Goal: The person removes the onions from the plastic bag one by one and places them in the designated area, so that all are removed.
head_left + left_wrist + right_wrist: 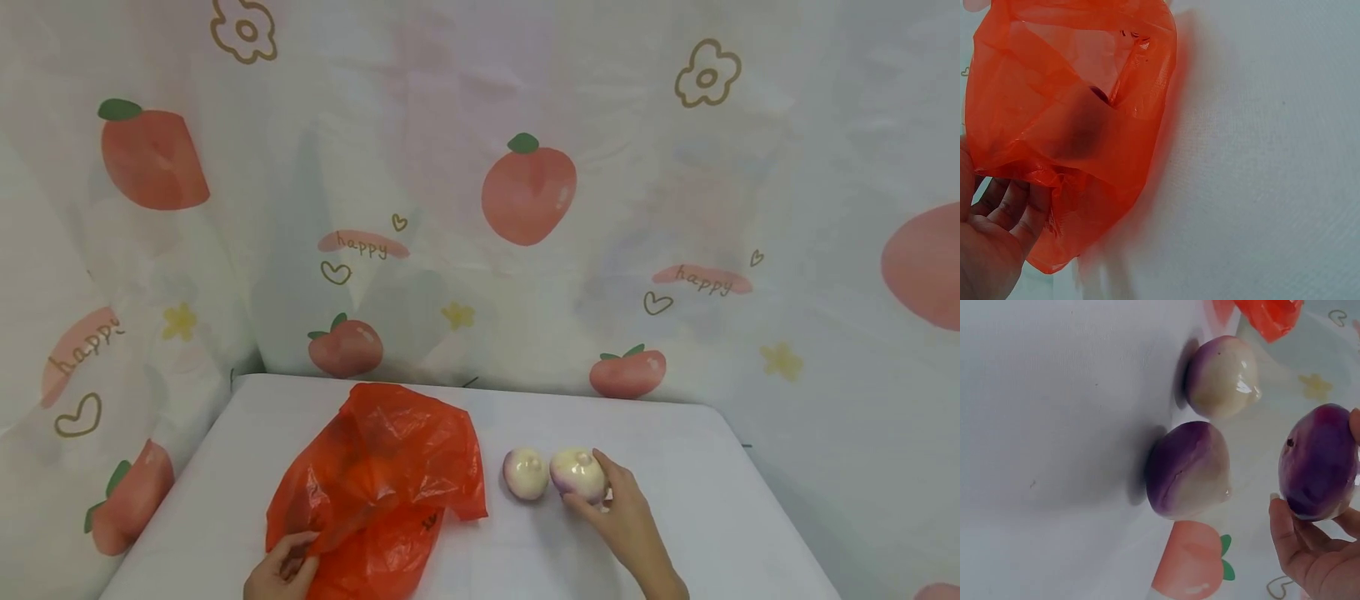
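Note:
My left hand [282,571] pinches the near left edge of a crumpled red plastic bag [405,450]. In the left wrist view, this hand [997,231] has its fingers at the bag's edge, and a dark blurred shape shows through the film. My right hand [626,525] grips a glossy purple-and-white turnip [576,473] between thumb and fingers. The right wrist view shows the held turnip [1319,462] off the table, purple side facing the camera. Two more turnips, one nearer [1188,472] and one farther [1222,378], rest on the table there; the head view shows one [525,473] beside the held one.
A white-covered table [697,500] lies under everything. Behind and to the left hangs a pale curtain [450,108] printed with peaches, flowers and lettering, close to the table's far edge.

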